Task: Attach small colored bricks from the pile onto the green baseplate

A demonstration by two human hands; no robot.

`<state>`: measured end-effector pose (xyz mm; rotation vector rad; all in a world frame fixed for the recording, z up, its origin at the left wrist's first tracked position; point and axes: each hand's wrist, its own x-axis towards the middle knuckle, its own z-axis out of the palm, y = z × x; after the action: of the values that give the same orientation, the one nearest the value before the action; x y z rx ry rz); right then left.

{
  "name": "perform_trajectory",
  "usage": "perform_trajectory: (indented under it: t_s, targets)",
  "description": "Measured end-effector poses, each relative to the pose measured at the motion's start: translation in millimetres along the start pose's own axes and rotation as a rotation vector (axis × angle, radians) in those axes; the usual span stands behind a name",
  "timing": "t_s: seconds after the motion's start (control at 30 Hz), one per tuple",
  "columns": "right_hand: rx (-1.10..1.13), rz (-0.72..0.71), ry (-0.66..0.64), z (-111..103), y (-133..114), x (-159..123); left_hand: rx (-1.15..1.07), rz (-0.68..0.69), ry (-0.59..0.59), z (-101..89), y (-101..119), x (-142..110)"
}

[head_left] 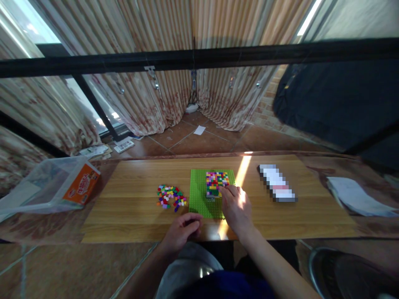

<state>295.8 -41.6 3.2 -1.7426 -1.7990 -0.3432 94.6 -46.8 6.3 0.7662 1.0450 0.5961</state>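
A green baseplate [198, 195] lies on the wooden table, with a patch of many-coloured small bricks [216, 181] built on its right half. My right hand [237, 207] rests on the plate's right side, its fingertips pinched at the lower edge of the brick patch; what they hold is too small to see. My left hand [183, 229] lies near the table's front edge, just below the plate, with its fingers curled in. A loose heap of small coloured bricks [171, 197] sits to the left of the plate.
A clear plastic box [37, 187] with an orange label stands at the table's left end. A blurred white object [277, 182] and a sheet of paper [355, 195] lie to the right. Curtains and a black bar stand beyond the table.
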Motion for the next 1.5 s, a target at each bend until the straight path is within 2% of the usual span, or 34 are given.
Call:
perform_trajectory:
  t_s: [0.2,0.33,0.47,0.57,0.67,0.83,0.97,1.07,1.2,1.33,1.5]
  targets:
    - [0.039,0.040,0.052,-3.7,1.1,-7.1,0.131,0.064,0.022,-3.4,1.3,-3.9]
    - [0.148,0.071,0.103,-7.1,-14.4,-27.7,0.261,0.169,0.108,-20.0,2.6,-2.6]
    - [0.368,0.029,0.001,-1.1,-40.3,-54.0,0.484,0.396,0.260,-46.3,3.4,1.8]
    - [0.429,0.028,-0.089,6.3,-56.1,-64.4,0.704,0.512,0.394,-59.4,5.7,1.5]
    - [0.444,0.037,-0.128,11.1,-66.0,-64.5,0.888,0.560,0.479,-61.1,7.3,1.0]
    - [0.435,0.045,-0.145,12.6,-72.4,-62.9,1.133,0.565,0.527,-54.2,2.3,7.8]
    - [0.432,0.032,-0.139,12.8,-69.1,-68.5,1.245,0.558,0.548,-51.6,0.9,12.1]
    - [0.448,0.041,-0.129,13.0,-64.5,-70.7,1.210,0.585,0.513,-51.4,3.7,10.8]
    - [0.565,0.129,-0.124,9.2,-62.6,-66.2,0.908,0.612,0.414,-45.5,7.3,4.7]
    - [0.763,0.293,-0.136,-1.4,-65.8,-53.5,0.543,0.543,0.320,-27.6,11.6,-2.8]
    - [0.923,0.398,-0.125,-15.3,-70.0,-38.4,0.406,0.539,0.230,-5.3,19.1,-9.1]
